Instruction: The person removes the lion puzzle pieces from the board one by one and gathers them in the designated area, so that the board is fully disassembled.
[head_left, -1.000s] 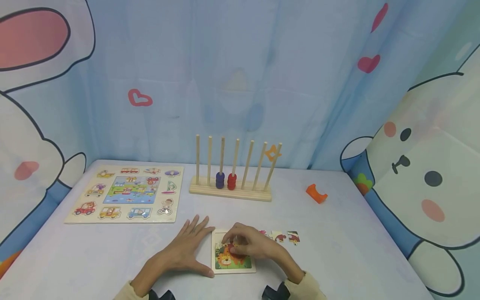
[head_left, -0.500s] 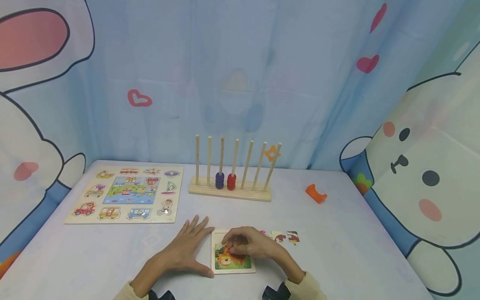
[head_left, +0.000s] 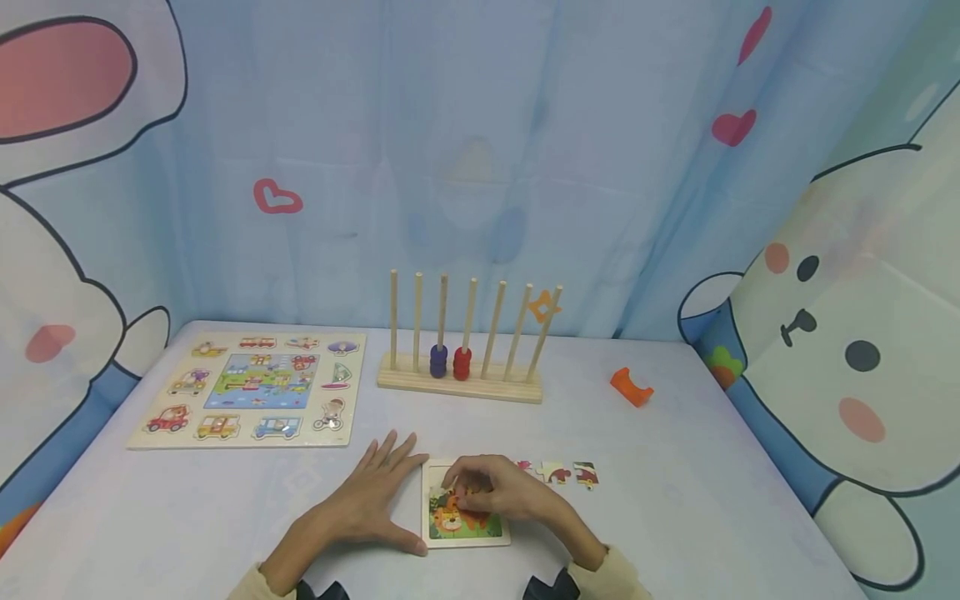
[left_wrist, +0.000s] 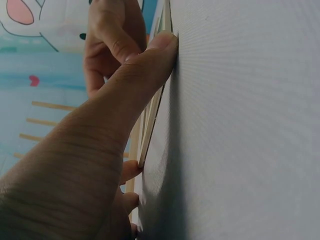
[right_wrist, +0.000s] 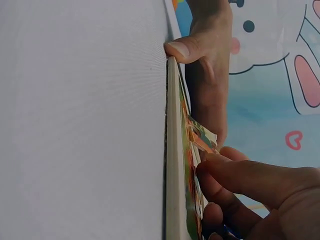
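Blue cartoon curtains [head_left: 337, 100] back a white table [head_left: 705, 508], left hand [head_left: 371, 500] spread, right hand [head_left: 498, 487] pinching a puzzle piece [right_wrist: 204, 131].

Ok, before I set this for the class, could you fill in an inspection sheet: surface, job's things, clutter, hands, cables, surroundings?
Surface: pale tabletop.
Job's things: small puzzle board; loose pieces to its right, partly hidden.
Clutter: vehicle puzzle, peg stand with blue rings and red rings, orange block.
Hands: left hand touches the board's left edge; right hand pinches a tilted piece over the board.
Cables: nothing seen.
Surroundings: blue curtain with cartoon prints.
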